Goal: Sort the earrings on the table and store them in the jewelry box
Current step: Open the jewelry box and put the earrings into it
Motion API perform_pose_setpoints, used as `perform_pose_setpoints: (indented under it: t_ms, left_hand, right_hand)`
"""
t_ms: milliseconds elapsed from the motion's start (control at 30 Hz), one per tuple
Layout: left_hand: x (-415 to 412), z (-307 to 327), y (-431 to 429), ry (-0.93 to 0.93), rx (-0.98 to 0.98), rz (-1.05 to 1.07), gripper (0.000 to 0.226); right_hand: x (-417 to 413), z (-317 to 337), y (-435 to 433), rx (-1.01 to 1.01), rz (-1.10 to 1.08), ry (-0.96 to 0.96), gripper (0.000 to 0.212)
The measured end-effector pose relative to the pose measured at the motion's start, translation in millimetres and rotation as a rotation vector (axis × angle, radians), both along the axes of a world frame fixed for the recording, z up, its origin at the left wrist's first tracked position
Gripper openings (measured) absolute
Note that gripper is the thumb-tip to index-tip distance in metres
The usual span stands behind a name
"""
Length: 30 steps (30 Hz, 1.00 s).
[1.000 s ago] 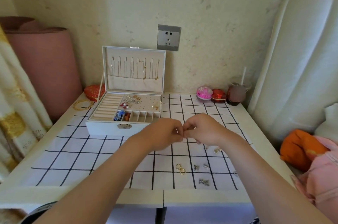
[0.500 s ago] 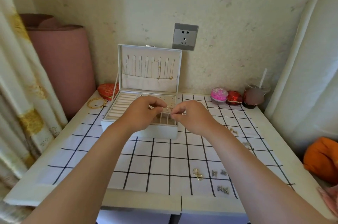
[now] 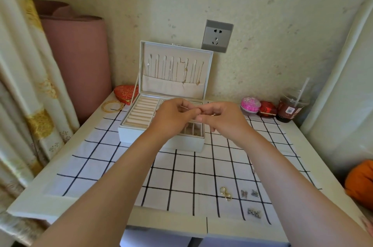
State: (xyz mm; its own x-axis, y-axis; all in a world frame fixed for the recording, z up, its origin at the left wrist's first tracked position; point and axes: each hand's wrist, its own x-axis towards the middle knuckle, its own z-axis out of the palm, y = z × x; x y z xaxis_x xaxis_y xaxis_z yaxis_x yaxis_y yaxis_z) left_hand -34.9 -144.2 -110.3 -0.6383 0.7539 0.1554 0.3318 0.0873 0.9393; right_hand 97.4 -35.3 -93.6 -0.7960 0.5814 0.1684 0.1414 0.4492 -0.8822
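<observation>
Hands, left (image 3: 173, 114) and right (image 3: 220, 116), meet fingertip to fingertip over the open box (image 3: 161, 125), pinching together something thin, too small to tell, while earrings (image 3: 226, 193) lie near the cloth's front edge.

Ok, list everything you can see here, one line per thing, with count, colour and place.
jewelry box: one, white, lid open, back centre of the table
necklaces: several, thin, gold, hanging inside the lid
gold hoop earrings: two, near right of the grid cloth
butterfly earrings: two, dark, right of the hoops
dark earring pair: one pair, near edge
grid cloth: one, white with black lines, covering the table
gold bangles: a stack, back left
red heart box: one, behind the bangles
pink round box: one, back right
red round box: one, beside the pink one
drink cup: one, clear, with straw, back right
wall socket: one, grey
left hand: over the box, pinching something small
right hand: fingers meeting the left
</observation>
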Motion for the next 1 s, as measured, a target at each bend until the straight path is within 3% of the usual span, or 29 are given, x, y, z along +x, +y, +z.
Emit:
perform_pose_setpoints:
  t_ms: [167,233,300,433,567,700,867,1000]
  left_hand:
    - [3.4,3.7,-1.4,0.068,-0.082,-0.044,0.014]
    - [0.2,2.4,-3.2,0.238,-0.172,-0.055,0.023]
    - [-5.4,-0.8,-4.6,0.401,-0.244,-0.044,0.024]
    - [-13.7,-8.1,-8.5,0.517,-0.274,-0.072,0.016]
    - [-14.3,-14.2,-9.7,0.698,-0.326,-0.152,0.019]
    - [-13.1,-16.0,-10.1,0.725,-0.36,-0.203,0.027]
    - [-10.3,-13.2,-10.8,0.715,-0.347,-0.218,0.024]
    - [-3.0,-9.9,-8.5,0.764,-0.343,-0.187,0.024]
  right_hand:
    - [-1.2,-2.1,0.1,-0.014,-0.073,0.022,0.016]
    - [-2.7,-7.9,3.6,0.027,-0.085,-0.019,0.014]
    - [-5.2,-15.3,8.2,0.13,-0.105,-0.108,0.009]
    - [-9.6,-21.5,9.2,0.405,-0.069,-0.326,0.011]
    - [-11.1,-20.3,6.4,0.536,-0.007,-0.383,0.019]
    - [-8.7,-17.0,5.3,0.608,-0.071,-0.365,0.02]
    - [-5.2,-19.8,0.7,0.627,-0.01,-0.493,0.025]
    - [6.7,-13.4,2.7,0.566,-0.03,-0.401,0.022]
